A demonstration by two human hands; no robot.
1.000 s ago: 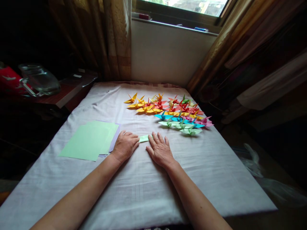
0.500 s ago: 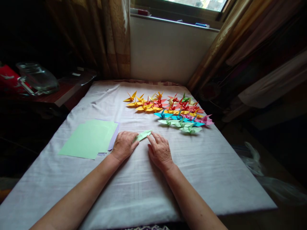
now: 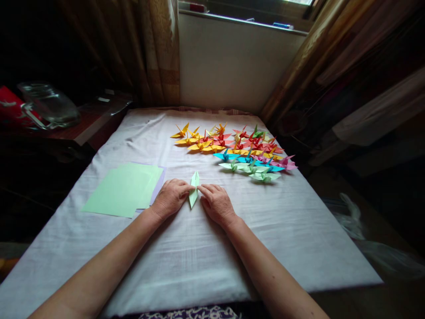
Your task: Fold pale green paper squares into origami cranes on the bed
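A narrow, diamond-shaped piece of folded light green paper [image 3: 194, 195] lies between my hands, its long points facing away from me and toward me. My left hand [image 3: 171, 196] pinches its left edge near the middle with fingers and thumb. From the other side, my right hand [image 3: 217, 201] brings its closed fingertips against the right edge. Left of my left hand is a stack of light green paper sheets [image 3: 119, 188], with purple sheets [image 3: 160, 184] showing beneath at its right side.
Several folded paper cranes stand in rows at the back right, among them yellow cranes [image 3: 201, 145], red cranes and pale green cranes [image 3: 265, 177]. A white cloth [image 3: 199, 266] covers the table. On a side surface at left sits a glass jar [image 3: 49, 106].
The folded green paper has turned from lying slanted sideways to pointing away from me. Both hands have shifted to its two sides, the right one slightly lower. The view has tilted down a little.
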